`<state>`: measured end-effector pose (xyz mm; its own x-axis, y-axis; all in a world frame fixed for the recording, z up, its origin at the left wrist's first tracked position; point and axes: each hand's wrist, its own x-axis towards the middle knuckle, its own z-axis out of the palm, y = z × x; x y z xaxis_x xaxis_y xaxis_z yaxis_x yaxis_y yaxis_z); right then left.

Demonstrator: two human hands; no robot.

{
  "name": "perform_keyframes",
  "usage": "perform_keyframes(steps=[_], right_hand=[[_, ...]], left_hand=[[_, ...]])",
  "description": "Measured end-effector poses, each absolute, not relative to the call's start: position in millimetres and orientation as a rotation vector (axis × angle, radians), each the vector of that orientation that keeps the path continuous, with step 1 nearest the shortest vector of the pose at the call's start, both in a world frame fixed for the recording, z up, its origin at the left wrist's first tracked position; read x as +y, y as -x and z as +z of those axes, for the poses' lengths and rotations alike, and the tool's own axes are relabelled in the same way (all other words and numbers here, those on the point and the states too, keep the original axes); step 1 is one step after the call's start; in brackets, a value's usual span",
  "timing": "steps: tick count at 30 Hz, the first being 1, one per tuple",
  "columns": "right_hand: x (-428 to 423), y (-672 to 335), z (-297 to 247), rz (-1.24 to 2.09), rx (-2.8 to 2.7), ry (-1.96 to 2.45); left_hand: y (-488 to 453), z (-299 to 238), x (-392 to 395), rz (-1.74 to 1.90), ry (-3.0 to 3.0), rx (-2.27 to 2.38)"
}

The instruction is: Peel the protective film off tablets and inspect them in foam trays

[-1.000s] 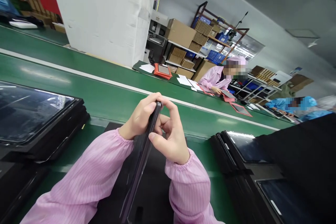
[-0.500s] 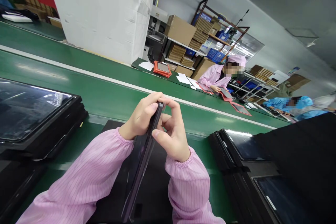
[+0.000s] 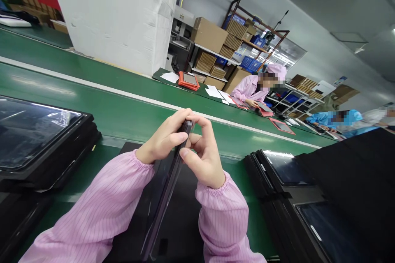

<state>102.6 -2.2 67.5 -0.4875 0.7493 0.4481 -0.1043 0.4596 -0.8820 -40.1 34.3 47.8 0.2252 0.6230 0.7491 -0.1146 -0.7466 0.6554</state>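
Note:
A thin dark tablet [image 3: 163, 197] stands on edge in front of me, its upper corner up between my hands. My left hand [image 3: 162, 137] wraps that corner from the left, fingers curled over the top edge. My right hand [image 3: 203, 154] pinches the same corner from the right with thumb and bent fingers. Both arms wear pink striped sleeves. Under the tablet lies a black mat [image 3: 185, 213] on the green bench.
Stacks of black trays holding dark screens sit at left [image 3: 40, 139] and right [image 3: 284, 172]. A green conveyor [image 3: 123, 90] runs across. Beyond it a person in pink [image 3: 251, 88] works at red-framed tablets; others in blue sit further right. White pillar, shelves of cartons behind.
My hands and the tablet stay almost still; the right fingers shift slightly at the corner. The view drifts a little.

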Motion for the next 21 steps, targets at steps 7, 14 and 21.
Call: perform_keyframes(steps=[7,14,21], right_hand=[[-21.9,-104.4,62.0,1.112,-1.847,0.529],[-41.3,-102.9,56.1,1.015,-1.884,0.374],[-56.0,-106.2,52.2,0.937,-1.907,0.365]], left_hand=[[44.8,54.3,11.7,1.548,-2.067,0.423],[43.4,56.0,-16.3,1.649,-2.122,0.355],[37.7,51.6,-29.0,1.755,-2.188,0.311]])
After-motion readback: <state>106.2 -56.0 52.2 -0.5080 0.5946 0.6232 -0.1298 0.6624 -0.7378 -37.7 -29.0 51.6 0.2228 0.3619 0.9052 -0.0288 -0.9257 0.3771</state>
